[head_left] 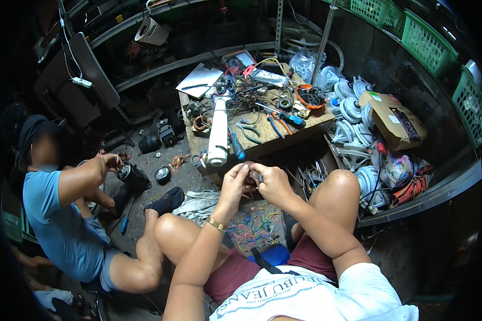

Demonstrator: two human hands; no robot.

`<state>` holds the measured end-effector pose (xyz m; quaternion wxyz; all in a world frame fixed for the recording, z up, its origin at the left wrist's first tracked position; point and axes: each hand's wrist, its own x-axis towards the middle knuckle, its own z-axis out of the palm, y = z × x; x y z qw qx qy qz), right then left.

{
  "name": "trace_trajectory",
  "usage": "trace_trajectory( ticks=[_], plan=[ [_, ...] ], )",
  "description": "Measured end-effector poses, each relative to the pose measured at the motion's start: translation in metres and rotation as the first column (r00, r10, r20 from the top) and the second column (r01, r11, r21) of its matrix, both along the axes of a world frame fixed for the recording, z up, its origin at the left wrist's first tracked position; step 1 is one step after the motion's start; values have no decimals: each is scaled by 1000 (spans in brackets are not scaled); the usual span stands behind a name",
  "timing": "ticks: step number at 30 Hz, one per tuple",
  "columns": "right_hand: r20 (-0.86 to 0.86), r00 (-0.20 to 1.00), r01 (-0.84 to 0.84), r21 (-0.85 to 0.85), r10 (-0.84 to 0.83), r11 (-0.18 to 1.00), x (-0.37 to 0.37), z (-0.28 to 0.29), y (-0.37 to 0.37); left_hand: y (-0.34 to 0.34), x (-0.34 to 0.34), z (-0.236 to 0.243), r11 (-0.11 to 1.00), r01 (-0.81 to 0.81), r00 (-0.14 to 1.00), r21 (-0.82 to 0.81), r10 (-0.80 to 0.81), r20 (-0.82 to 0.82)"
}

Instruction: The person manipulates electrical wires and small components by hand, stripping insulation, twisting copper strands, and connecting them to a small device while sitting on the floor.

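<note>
My left hand (235, 179) and my right hand (270, 187) meet over my knees, fingers closed around a small reddish piece (248, 185) that I cannot make out; a small dark thing shows at my right fingers. Just beyond them is the wooden workbench (268, 144), cluttered with wires, with a white tubular housing (219, 128), a blue-and-black screwdriver (235, 143), pliers (249, 132) and orange-handled pliers (278, 125). Coloured loose wires (257, 227) lie on the floor below my hands.
A co-worker (64, 214) sits at the left, hands on a black cylinder (136, 174). Motor parts (160, 136) and a pale rag (190, 206) lie on the floor. At the right are white plastic parts (351, 107), a cardboard box (393, 120) and green baskets (428, 43).
</note>
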<state>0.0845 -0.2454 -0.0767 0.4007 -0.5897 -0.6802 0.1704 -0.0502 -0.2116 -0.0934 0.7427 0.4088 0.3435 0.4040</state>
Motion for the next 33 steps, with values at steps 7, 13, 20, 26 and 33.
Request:
trace_trajectory(
  ticks=[7, 13, 20, 26, 33],
  plan=[
    [244, 969, -48, 72, 29, 996, -10, -13, 2, 33, -4, -33, 899, -268, 916, -347, 350, 197],
    [-80, 971, -226, -13, 224, 974, -16, -15, -52, 105, -65, -38, 621, -390, 633, -680, 717, 292],
    [-74, 928, -332, 285, 366, 899, -35, 8, -26, 80, -64, -82, 670, -379, 792, -639, 592, 150],
    [-992, 91, -458, 35, 86, 888, -77, -36, -12, 61, -59, -138, 684, -334, 772, -648, 593, 228],
    [-974, 164, -495, -221, -159, 840, -74, -41, -76, 53, -78, -208, 202, -887, 362, -416, 863, -352]
  ],
)
